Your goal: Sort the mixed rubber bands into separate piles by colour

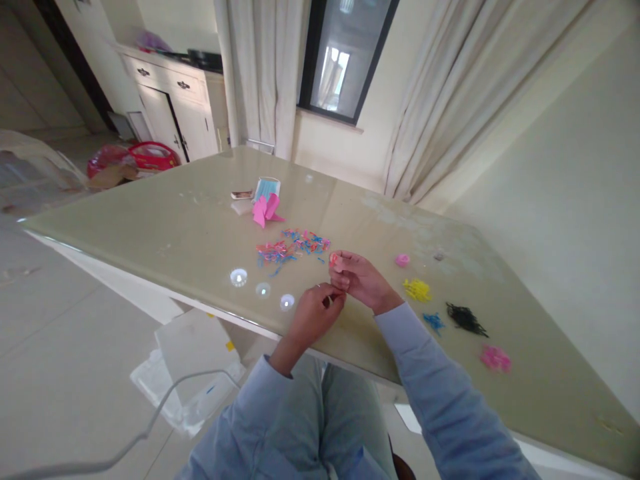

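Note:
My right hand is raised over the table's front part, with a small orange-red piece pinched at its fingertips. Its exact kind is too small to tell. Close beside it, my left hand has thumb and fingers pressed together; what they hold, if anything, does not show. Beyond the hands lies a loose heap of thin pink, orange and blue strips, with more mixed strips at its right. To the right of my right hand are small piles: yellow, blue, black and pink.
A pink paper-like piece, a blue face mask and a small box lie farther back on the glossy table. Another pink clump sits right of centre. A grey cable runs at lower left.

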Tool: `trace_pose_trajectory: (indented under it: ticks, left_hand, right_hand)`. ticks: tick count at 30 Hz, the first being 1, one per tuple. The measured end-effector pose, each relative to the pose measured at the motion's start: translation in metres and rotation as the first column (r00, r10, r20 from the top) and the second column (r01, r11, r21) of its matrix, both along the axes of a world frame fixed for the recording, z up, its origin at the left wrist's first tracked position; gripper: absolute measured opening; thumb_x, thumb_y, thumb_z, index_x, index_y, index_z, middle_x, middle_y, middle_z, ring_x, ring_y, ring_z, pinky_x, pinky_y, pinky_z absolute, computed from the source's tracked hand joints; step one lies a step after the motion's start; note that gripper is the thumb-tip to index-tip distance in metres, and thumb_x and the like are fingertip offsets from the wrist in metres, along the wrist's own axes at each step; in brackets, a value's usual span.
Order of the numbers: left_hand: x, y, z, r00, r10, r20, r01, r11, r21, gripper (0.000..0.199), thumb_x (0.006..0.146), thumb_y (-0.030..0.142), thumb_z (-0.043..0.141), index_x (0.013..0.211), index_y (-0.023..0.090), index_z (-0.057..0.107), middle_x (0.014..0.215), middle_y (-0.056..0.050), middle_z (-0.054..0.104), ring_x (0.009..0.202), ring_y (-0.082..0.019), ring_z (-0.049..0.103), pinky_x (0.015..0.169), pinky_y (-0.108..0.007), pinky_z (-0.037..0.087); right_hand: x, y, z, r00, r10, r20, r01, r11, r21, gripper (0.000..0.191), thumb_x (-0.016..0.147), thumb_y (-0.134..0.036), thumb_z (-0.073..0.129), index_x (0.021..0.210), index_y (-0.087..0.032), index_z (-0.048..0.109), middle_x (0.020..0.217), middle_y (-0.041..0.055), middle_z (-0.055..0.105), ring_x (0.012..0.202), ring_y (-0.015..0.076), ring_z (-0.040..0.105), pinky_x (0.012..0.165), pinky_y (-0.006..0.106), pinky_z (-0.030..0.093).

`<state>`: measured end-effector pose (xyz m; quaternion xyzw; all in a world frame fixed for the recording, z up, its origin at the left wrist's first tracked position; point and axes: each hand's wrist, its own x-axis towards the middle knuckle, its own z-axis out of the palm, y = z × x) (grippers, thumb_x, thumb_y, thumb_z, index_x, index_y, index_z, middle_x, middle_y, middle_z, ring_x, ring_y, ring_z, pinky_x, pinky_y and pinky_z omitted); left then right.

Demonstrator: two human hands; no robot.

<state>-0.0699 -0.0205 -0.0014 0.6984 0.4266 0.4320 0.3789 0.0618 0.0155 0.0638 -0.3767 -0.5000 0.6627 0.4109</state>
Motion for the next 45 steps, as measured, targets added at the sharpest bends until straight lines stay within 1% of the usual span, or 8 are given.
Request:
trace_pose_trajectory:
  ticks: [14, 23, 25, 27, 29, 31, 35, 45]
  left_hand:
    - [-0.003, 0.001, 0.001, 0.999, 0.029, -0.021, -0.030, 0.999, -0.018, 0.022, 0.085, 0.032, 0.056, 0.082, 0.017, 0.072, 0.076, -0.003, 0.071, 0.065, -0.013, 0.059, 0.063, -0.024, 0.045]
    - [-0.005, 0.002, -0.001, 0.998, 0.058, -0.028, -0.059, 0.997, -0.058, 0.029, 0.083, 0.042, 0.058, 0.083, 0.017, 0.073, 0.080, -0.004, 0.073, 0.070, -0.016, 0.063, 0.065, -0.026, 0.047]
    - [-0.005, 0.001, 0.001, 0.998, 0.060, -0.029, -0.062, 0.996, -0.065, 0.029, 0.083, 0.043, 0.059, 0.083, 0.017, 0.073, 0.080, -0.004, 0.073, 0.071, -0.016, 0.064, 0.066, -0.026, 0.047]
    - [-0.005, 0.000, 0.002, 0.998, 0.057, -0.032, -0.059, 0.996, -0.070, 0.030, 0.083, 0.044, 0.059, 0.083, 0.017, 0.073, 0.081, -0.004, 0.073, 0.072, -0.016, 0.064, 0.067, -0.026, 0.048]
    - [-0.005, 0.000, 0.003, 0.998, 0.059, -0.038, -0.061, 0.995, -0.073, 0.031, 0.082, 0.045, 0.060, 0.083, 0.017, 0.073, 0.081, -0.004, 0.073, 0.072, -0.016, 0.064, 0.067, -0.026, 0.048]
    - [-0.005, 0.000, 0.004, 0.997, 0.066, -0.048, -0.070, 0.994, -0.082, 0.033, 0.082, 0.046, 0.060, 0.083, 0.016, 0.073, 0.080, -0.004, 0.073, 0.070, -0.016, 0.063, 0.066, -0.026, 0.047]
    - [-0.005, 0.000, 0.005, 0.996, 0.073, -0.049, -0.077, 0.992, -0.100, 0.034, 0.081, 0.046, 0.061, 0.085, 0.015, 0.073, 0.080, -0.005, 0.073, 0.070, -0.016, 0.063, 0.066, -0.026, 0.048]
    - [-0.004, -0.001, 0.005, 0.996, 0.082, -0.039, -0.085, 0.993, -0.087, 0.032, 0.081, 0.045, 0.061, 0.082, 0.015, 0.072, 0.076, -0.004, 0.071, 0.067, -0.016, 0.060, 0.062, -0.025, 0.046]
  right_hand:
    - [0.041, -0.064, 0.024, 0.980, -0.009, -0.200, -0.004, 0.998, -0.066, 0.024, 0.077, -0.033, 0.074, 0.073, -0.018, 0.056, 0.064, -0.0067, 0.040, 0.049, 0.0057, 0.029, 0.049, 0.022, 0.024]
    - [0.077, -0.095, 0.006, 0.940, -0.318, -0.122, 0.309, 0.947, -0.090, 0.022, 0.077, -0.034, 0.070, 0.072, -0.019, 0.053, 0.058, -0.0095, 0.033, 0.043, 0.0042, 0.025, 0.044, 0.020, 0.018]
    - [0.094, -0.102, 0.000, 0.871, -0.483, 0.085, 0.480, 0.876, 0.051, 0.022, 0.077, -0.037, 0.067, 0.073, -0.020, 0.055, 0.056, -0.0092, 0.035, 0.043, 0.0056, 0.026, 0.044, 0.021, 0.018]
    - [0.113, -0.108, -0.007, 0.672, -0.654, 0.348, 0.580, 0.757, 0.301, 0.020, 0.078, -0.038, 0.064, 0.072, -0.020, 0.057, 0.054, -0.0077, 0.040, 0.046, 0.0076, 0.031, 0.046, 0.023, 0.021]
    - [0.132, -0.114, -0.014, 0.402, -0.744, 0.534, 0.526, 0.665, 0.530, 0.020, 0.078, -0.037, 0.062, 0.070, -0.019, 0.059, 0.052, -0.0064, 0.043, 0.048, 0.0095, 0.036, 0.049, 0.024, 0.025]
    - [0.146, -0.120, -0.020, 0.246, -0.740, 0.626, 0.419, 0.664, 0.619, 0.020, 0.079, -0.037, 0.059, 0.071, -0.019, 0.062, 0.050, -0.0059, 0.044, 0.049, 0.0107, 0.040, 0.051, 0.025, 0.027]
    - [0.155, -0.125, -0.027, 0.232, -0.682, 0.693, 0.323, 0.726, 0.607, 0.023, 0.083, -0.038, 0.054, 0.074, -0.019, 0.064, 0.051, -0.0054, 0.046, 0.048, 0.0114, 0.043, 0.051, 0.024, 0.029]
    - [0.149, -0.114, -0.044, 0.286, -0.656, 0.698, 0.302, 0.753, 0.584, 0.030, 0.088, -0.039, 0.051, 0.086, -0.018, 0.072, 0.064, 0.0020, 0.066, 0.057, 0.0162, 0.056, 0.057, 0.026, 0.037]
